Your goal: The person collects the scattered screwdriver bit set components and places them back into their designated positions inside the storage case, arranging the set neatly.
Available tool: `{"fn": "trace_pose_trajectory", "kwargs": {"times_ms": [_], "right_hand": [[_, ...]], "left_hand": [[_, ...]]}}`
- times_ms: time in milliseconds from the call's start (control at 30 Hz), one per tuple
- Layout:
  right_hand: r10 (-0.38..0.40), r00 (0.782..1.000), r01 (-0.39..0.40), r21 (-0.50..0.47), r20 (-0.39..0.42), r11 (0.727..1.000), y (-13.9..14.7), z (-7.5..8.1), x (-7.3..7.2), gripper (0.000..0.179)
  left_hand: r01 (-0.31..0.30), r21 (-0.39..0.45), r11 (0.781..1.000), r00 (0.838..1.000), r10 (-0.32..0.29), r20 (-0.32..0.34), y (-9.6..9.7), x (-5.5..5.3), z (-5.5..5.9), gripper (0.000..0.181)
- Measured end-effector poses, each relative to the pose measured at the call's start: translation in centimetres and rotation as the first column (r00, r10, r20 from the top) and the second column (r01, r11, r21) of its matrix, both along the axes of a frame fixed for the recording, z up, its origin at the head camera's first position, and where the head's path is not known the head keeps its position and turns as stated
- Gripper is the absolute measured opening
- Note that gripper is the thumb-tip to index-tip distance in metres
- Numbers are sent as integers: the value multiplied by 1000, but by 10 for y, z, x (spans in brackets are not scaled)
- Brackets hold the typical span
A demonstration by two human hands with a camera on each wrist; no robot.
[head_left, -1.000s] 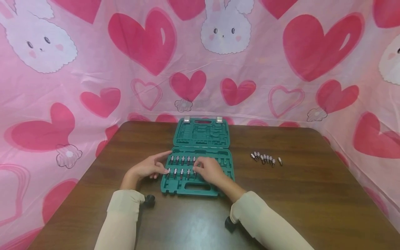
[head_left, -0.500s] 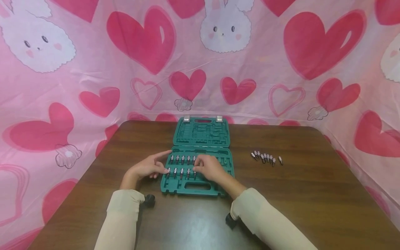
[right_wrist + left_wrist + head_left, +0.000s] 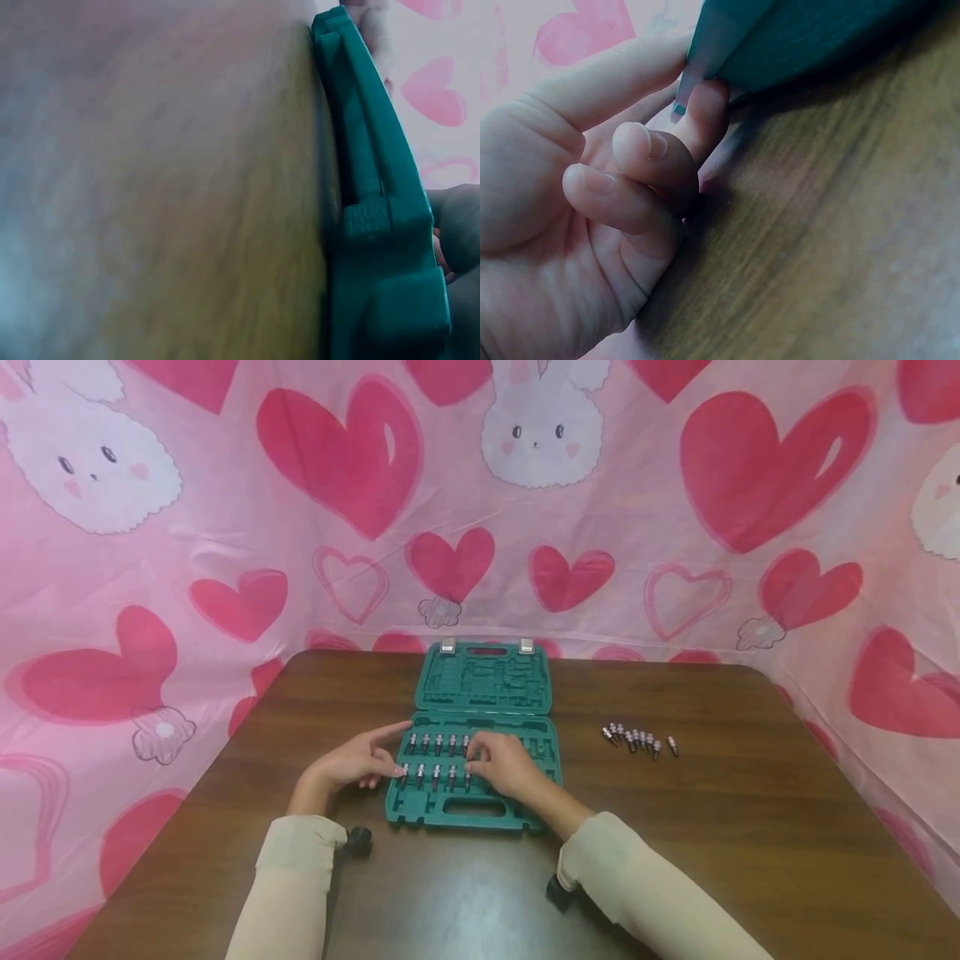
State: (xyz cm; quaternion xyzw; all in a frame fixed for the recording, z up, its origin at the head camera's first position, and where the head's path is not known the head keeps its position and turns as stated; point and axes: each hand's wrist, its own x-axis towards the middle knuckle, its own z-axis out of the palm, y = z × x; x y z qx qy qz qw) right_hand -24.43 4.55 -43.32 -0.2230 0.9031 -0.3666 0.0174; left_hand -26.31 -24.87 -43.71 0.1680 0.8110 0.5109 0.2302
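Note:
A green tool case (image 3: 429, 812) lies open on the table, its two rows of chrome bit sockets (image 3: 437, 776) seated in the near half. My left hand (image 3: 351, 762) holds the case's left side, thumb on the edge by the near row and index finger stretched along to the upper corner. In the left wrist view a bent finger (image 3: 708, 105) presses against the case's side wall. With thumb and index finger my right hand (image 3: 508, 768) pinches the bit socket (image 3: 468, 780) at the right end of the near row. The right wrist view shows mainly the case's front wall (image 3: 382, 292).
Several loose bit sockets (image 3: 636, 740) lie in a cluster on the brown table (image 3: 720, 827), right of the case, with one apart (image 3: 672, 746). The case lid (image 3: 483, 689) leans back, its two latches up. A pink heart-print cloth (image 3: 600, 518) surrounds the table.
My right forearm and sleeve have shifted slightly to the right, while the right fingertips stay at the same bit socket. The left hand and the case have not moved.

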Motion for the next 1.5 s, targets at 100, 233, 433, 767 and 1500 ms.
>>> {"fn": "trace_pose_trajectory", "kwargs": {"times_ms": [100, 233, 433, 767, 1500], "right_hand": [[-23, 1000, 23, -47, -6, 999, 3, -4, 2, 8], [-39, 999, 35, -121, -31, 992, 8, -4, 4, 13], [-51, 991, 32, -155, -120, 987, 24, 2, 3, 15], [-79, 989, 64, -121, -123, 991, 59, 10, -7, 18], [-143, 987, 144, 12, -78, 990, 131, 20, -27, 27]], "left_hand": [[6, 6, 1000, 1000, -6, -1, 1, 1, -1, 80], [5, 6, 1000, 1000, -5, -6, 0, 1, 1, 80], [-2, 1, 1000, 1000, 2, -5, 0, 2, 3, 81], [6, 4, 1000, 1000, -6, -11, -1, 2, 0, 80], [8, 9, 1000, 1000, -8, -8, -1, 1, 1, 81]]}}
